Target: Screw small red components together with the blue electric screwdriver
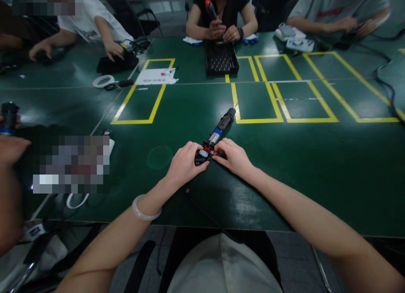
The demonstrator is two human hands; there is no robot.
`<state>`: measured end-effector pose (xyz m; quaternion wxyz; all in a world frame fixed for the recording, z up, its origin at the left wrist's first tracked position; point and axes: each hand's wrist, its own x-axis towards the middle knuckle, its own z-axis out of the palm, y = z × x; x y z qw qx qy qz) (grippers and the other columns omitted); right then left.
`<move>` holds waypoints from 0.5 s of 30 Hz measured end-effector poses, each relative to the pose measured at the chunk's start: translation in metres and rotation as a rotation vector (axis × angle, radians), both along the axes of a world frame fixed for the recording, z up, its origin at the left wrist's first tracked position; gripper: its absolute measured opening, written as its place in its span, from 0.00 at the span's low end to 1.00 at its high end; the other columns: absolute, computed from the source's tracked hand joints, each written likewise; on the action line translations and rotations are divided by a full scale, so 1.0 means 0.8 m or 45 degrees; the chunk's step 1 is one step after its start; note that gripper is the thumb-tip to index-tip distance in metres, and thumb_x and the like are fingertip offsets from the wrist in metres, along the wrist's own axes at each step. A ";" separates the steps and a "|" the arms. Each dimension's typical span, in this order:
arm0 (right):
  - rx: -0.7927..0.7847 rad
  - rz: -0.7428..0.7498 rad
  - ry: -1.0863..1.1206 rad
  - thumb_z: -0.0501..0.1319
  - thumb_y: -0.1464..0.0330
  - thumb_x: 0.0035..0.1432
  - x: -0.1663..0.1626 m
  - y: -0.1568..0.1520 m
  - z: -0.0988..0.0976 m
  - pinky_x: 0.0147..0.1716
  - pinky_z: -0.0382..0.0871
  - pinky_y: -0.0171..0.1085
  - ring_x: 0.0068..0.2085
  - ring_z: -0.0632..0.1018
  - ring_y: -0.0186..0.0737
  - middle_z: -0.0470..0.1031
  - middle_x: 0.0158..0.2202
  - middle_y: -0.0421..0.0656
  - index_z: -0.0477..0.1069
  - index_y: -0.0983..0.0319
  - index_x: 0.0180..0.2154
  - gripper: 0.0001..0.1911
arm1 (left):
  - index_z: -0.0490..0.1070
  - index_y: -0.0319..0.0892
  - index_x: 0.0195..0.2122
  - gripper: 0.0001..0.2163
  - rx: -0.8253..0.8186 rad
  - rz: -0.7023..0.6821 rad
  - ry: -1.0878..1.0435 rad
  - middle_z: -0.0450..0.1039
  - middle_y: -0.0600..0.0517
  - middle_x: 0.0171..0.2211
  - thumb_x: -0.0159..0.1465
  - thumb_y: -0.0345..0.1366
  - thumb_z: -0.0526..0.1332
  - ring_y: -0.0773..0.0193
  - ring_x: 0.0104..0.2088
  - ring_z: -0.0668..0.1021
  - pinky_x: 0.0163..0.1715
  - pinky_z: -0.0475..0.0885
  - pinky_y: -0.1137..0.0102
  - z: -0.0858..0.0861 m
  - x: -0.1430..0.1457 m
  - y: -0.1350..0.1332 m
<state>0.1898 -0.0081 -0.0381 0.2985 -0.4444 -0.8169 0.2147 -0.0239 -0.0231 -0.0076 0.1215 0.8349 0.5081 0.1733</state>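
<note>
An electric screwdriver lies slanted on the green table with its thin bit pointing away to the upper right. Its casing appears opened at the near end, where a silver and blue motor body and small red and grey inner parts show. My left hand is closed around the near end, thumb below and fingers above. On the other side, my right hand pinches at a small orange-red part beside the inner parts. The fingertips partly hide that part, so its kind is unclear.
Across the green table sits a person with a red-tipped tool behind a black tray. Yellow tape outlines mark the tabletop. A paper sheet and a tape roll lie left. A dark cord runs over the near edge.
</note>
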 end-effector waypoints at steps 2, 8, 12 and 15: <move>-0.044 0.039 0.003 0.64 0.73 0.61 0.000 0.000 0.000 0.35 0.63 0.37 0.37 0.72 0.41 0.71 0.34 0.41 0.67 0.58 0.35 0.06 | 0.66 0.43 0.45 0.15 -0.013 0.004 0.004 0.72 0.46 0.45 0.62 0.40 0.66 0.50 0.47 0.77 0.44 0.72 0.59 0.000 0.000 0.000; -0.107 0.104 0.084 0.61 0.73 0.61 0.001 -0.002 0.002 0.37 0.66 0.38 0.37 0.74 0.41 0.74 0.33 0.41 0.68 0.58 0.37 0.04 | 0.64 0.45 0.49 0.16 -0.024 0.017 0.036 0.73 0.46 0.47 0.63 0.40 0.65 0.50 0.48 0.77 0.45 0.72 0.59 -0.003 0.002 -0.001; -0.108 0.100 0.062 0.59 0.75 0.60 0.001 -0.003 0.003 0.37 0.67 0.38 0.36 0.74 0.42 0.74 0.34 0.42 0.69 0.58 0.39 0.07 | 0.65 0.43 0.49 0.18 0.036 0.059 0.163 0.74 0.44 0.45 0.65 0.48 0.64 0.49 0.46 0.78 0.42 0.70 0.59 -0.004 0.009 0.000; -0.088 0.098 0.041 0.58 0.75 0.60 0.001 -0.004 0.004 0.38 0.68 0.39 0.38 0.75 0.43 0.74 0.35 0.43 0.69 0.58 0.40 0.07 | 0.65 0.42 0.44 0.18 0.070 0.117 0.255 0.74 0.44 0.42 0.66 0.51 0.63 0.48 0.43 0.78 0.38 0.69 0.60 -0.001 0.016 0.003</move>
